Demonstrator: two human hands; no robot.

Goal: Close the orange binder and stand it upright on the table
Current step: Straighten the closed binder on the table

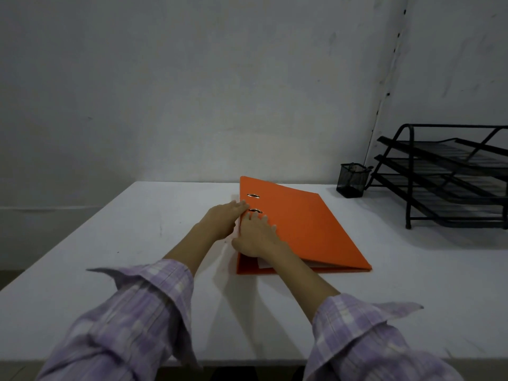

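The orange binder [308, 224] lies flat on the white table [137, 243] with its cover down; two metal slots show near its left edge. White paper peeks out at the near end. My left hand [222, 220] rests against the binder's left edge, fingers reaching the cover near the slots. My right hand [258, 236] lies flat on top of the cover with fingers spread, pressing near the left edge. Neither hand wraps around the binder.
A black mesh pen cup [353, 180] stands at the back right. A black three-tier wire document tray [450, 174] fills the far right. A grey wall rises behind the table. The table's near edge runs under my purple plaid sleeves.
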